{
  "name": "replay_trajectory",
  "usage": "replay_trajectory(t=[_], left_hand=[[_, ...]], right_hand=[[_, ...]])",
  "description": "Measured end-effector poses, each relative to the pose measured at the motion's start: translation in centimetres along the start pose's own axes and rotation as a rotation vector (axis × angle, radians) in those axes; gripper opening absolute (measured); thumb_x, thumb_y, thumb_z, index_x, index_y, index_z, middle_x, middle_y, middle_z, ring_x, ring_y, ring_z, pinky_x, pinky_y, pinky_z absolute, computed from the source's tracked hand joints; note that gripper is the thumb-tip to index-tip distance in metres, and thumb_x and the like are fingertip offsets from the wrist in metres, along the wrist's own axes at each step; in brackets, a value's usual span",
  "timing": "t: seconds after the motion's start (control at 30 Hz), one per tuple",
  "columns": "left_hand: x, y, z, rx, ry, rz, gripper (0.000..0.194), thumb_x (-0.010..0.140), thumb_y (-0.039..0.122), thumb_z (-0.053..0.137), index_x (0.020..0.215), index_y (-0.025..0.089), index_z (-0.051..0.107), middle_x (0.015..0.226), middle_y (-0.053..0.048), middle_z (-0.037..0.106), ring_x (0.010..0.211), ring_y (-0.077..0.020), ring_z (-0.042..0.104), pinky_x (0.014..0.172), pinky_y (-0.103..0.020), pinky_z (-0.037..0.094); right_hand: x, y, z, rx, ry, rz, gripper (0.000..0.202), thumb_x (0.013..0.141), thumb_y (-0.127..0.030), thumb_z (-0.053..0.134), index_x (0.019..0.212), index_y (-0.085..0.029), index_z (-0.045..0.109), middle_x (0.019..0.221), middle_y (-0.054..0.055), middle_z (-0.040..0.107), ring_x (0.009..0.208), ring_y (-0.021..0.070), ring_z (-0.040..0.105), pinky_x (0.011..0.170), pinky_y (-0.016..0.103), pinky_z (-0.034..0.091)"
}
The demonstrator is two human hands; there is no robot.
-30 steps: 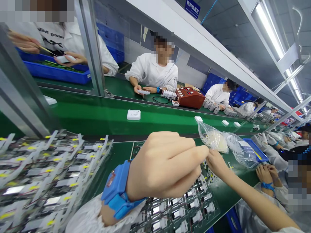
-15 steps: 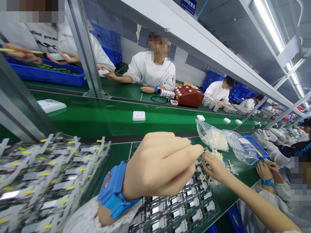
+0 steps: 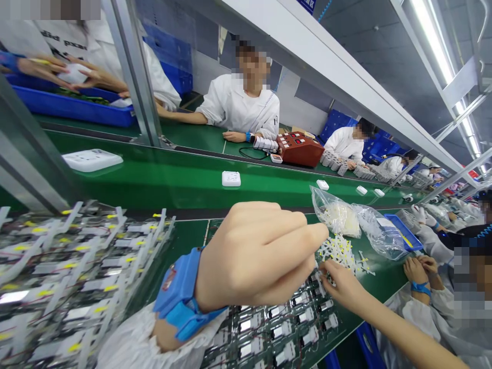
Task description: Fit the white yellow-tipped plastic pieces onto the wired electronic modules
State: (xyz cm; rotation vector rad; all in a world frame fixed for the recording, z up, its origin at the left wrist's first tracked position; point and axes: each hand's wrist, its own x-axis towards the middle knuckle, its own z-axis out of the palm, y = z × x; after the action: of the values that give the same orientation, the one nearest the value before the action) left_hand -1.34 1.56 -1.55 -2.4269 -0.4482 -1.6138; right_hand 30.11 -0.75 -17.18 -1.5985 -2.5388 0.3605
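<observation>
My left hand (image 3: 261, 256), with a blue wrist strap (image 3: 180, 297), is raised over a clear tray (image 3: 338, 335) of small black-and-white modules. Its fingers are curled together, and whatever they hold is hidden behind them. Lower and to the right, my right hand (image 3: 342, 284) reaches in with a bare forearm. Its thumb and fingers pinch together at the tray's far right edge; I cannot make out anything between them. Just beyond that hand lies a loose pile of small white pieces with yellow ends (image 3: 340, 251).
Modules with white strips and yellow tabs (image 3: 77, 277) fill the left side. Clear plastic bags (image 3: 338, 215) and a blue tray (image 3: 407, 233) lie right. White square devices (image 3: 231, 179) sit on a green belt (image 3: 184, 179) behind a metal post (image 3: 144, 92). Co-workers sit opposite and at right.
My right hand has moved down toward the tray, uncovering more of the white pieces. My left hand has shifted slightly right. The white devices have slid right along the belt.
</observation>
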Motion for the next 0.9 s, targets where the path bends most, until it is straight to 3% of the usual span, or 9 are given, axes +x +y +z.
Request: replay_trajectory(t=[0.17,0.33,0.53,0.73,0.9], left_hand=[[0.0,0.1,-0.2,0.013,0.007,-0.024,0.021,0.083,0.009,0.046,0.094,0.021,0.058,0.056,0.004,0.060,0.047,-0.0121,0.054,0.047,-0.025,0.044],[0.0,0.3,-0.4,0.046,0.023,-0.027,0.021,0.084,0.010,0.045,0.095,0.023,0.058,0.058,0.003,0.062,0.045,-0.0122,0.052,0.046,-0.026,0.042],[-0.1,0.1,-0.5,0.066,0.018,0.002,0.021,0.084,0.009,0.045,0.091,0.020,0.061,0.057,0.003,0.062,0.046,-0.0119,0.052,0.046,-0.026,0.042],[-0.1,-0.2,-0.1,0.052,0.039,-0.021,0.019,0.085,0.010,0.046,0.083,0.020,0.062,0.057,0.003,0.061,0.047,-0.0118,0.050,0.047,-0.026,0.040],[-0.2,-0.7,0.3,0.046,0.000,-0.034,0.019,0.083,0.007,0.046,0.080,0.018,0.062,0.055,0.003,0.057,0.044,-0.0114,0.047,0.046,-0.026,0.035]], right_hand=[[0.3,1.1,-1.4,0.008,0.096,0.025,0.016,0.087,-0.010,0.048,0.094,-0.023,0.053,0.086,0.002,0.062,0.077,0.0192,0.061,0.070,0.029,0.047],[0.9,2.2,-3.1,-0.112,0.228,0.101,0.012,0.093,-0.018,0.043,0.094,-0.021,0.054,0.095,0.009,0.058,0.083,0.0246,0.058,0.073,0.036,0.046],[0.2,0.2,-1.1,0.039,-0.020,0.100,0.008,0.085,-0.016,0.054,0.080,-0.021,0.054,0.074,0.000,0.056,0.068,0.0177,0.056,0.062,0.028,0.042],[-0.2,-0.1,0.1,0.067,-0.016,0.139,0.010,0.082,-0.010,0.055,0.083,-0.020,0.056,0.078,0.001,0.058,0.071,0.0177,0.056,0.065,0.028,0.043],[0.3,-0.4,-1.3,0.165,-0.017,0.151,0.007,0.084,-0.015,0.055,0.082,-0.021,0.055,0.075,0.000,0.057,0.065,0.0167,0.054,0.058,0.026,0.042]])
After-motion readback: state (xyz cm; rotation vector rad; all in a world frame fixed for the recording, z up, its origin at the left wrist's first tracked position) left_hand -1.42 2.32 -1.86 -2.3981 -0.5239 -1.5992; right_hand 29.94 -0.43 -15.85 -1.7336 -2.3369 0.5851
